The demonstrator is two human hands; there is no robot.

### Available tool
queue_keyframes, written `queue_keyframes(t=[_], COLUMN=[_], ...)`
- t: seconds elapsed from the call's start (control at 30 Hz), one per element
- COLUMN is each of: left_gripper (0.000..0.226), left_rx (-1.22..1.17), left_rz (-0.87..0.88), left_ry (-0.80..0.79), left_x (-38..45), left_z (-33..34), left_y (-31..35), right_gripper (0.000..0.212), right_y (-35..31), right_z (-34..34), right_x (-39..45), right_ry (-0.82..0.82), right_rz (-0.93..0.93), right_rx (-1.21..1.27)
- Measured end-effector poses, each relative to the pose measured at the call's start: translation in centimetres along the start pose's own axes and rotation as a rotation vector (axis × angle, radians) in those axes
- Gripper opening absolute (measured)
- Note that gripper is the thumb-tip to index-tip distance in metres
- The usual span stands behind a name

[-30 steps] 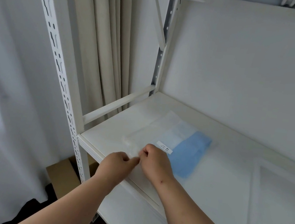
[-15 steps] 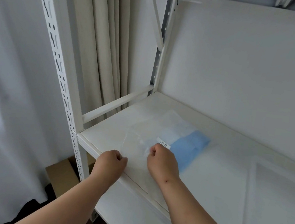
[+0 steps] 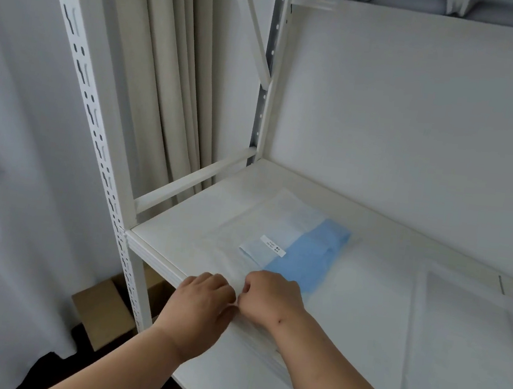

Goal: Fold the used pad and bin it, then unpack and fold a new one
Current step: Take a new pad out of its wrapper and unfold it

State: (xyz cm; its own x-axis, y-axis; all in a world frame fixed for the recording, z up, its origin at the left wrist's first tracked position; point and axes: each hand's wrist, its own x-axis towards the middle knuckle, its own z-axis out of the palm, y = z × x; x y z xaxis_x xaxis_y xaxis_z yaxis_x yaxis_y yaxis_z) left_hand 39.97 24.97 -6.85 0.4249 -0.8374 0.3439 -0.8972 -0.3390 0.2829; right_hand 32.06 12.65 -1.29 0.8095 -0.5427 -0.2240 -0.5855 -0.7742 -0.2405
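Note:
A folded blue pad [image 3: 309, 252] lies inside a clear plastic bag [image 3: 238, 224] on the white shelf [image 3: 364, 304]. A small white label [image 3: 273, 246] sticks to the bag over the pad. My left hand [image 3: 199, 303] and my right hand [image 3: 271, 299] sit knuckle to knuckle at the bag's near edge, by the shelf's front lip. Both have curled fingers that pinch the plastic edge between them. The fingertips are hidden under the knuckles.
White shelf uprights [image 3: 93, 142] with slots stand at the left, beige curtains [image 3: 167, 70] behind them. A brown cardboard box [image 3: 105, 311] sits on the floor below the shelf. A flat white sheet [image 3: 468, 349] lies on the shelf at the right.
My hands were apart half a second ago with the bag edge lifted; now they are together again at the near edge and the bag lies flatter.

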Motion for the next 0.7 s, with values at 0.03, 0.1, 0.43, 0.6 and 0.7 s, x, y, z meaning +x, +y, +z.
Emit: queue_keyframes(t=[0.03, 0.1, 0.43, 0.6, 0.7], left_gripper=[0.016, 0.018, 0.029, 0.007, 0.007], left_rx=[-0.012, -0.015, 0.122, 0.068, 0.069], left_rz=[-0.013, -0.080, -0.067, 0.034, 0.021], left_ry=[-0.022, -0.036, -0.002, 0.090, 0.100], left_x=[-0.1, -0.1, 0.2, 0.7, 0.8], left_z=[0.0, 0.1, 0.3, 0.8, 0.8], left_y=[0.2, 0.2, 2.0, 2.6, 2.5], right_gripper=[0.014, 0.012, 0.021, 0.016, 0.017], right_y=[0.2, 0.7, 2.0, 2.3, 2.6], right_z=[0.0, 0.1, -0.7, -1.0, -1.0], right_x=[0.0, -0.1, -1.4, -2.6, -2.8], right_ry=[0.019, 0.075, 0.240, 0.106, 0.042], right_rz=[-0.003, 0.000, 0.016, 0.074, 0.084], right_rx=[-0.002, 0.012, 0.151, 0.160, 0.112])
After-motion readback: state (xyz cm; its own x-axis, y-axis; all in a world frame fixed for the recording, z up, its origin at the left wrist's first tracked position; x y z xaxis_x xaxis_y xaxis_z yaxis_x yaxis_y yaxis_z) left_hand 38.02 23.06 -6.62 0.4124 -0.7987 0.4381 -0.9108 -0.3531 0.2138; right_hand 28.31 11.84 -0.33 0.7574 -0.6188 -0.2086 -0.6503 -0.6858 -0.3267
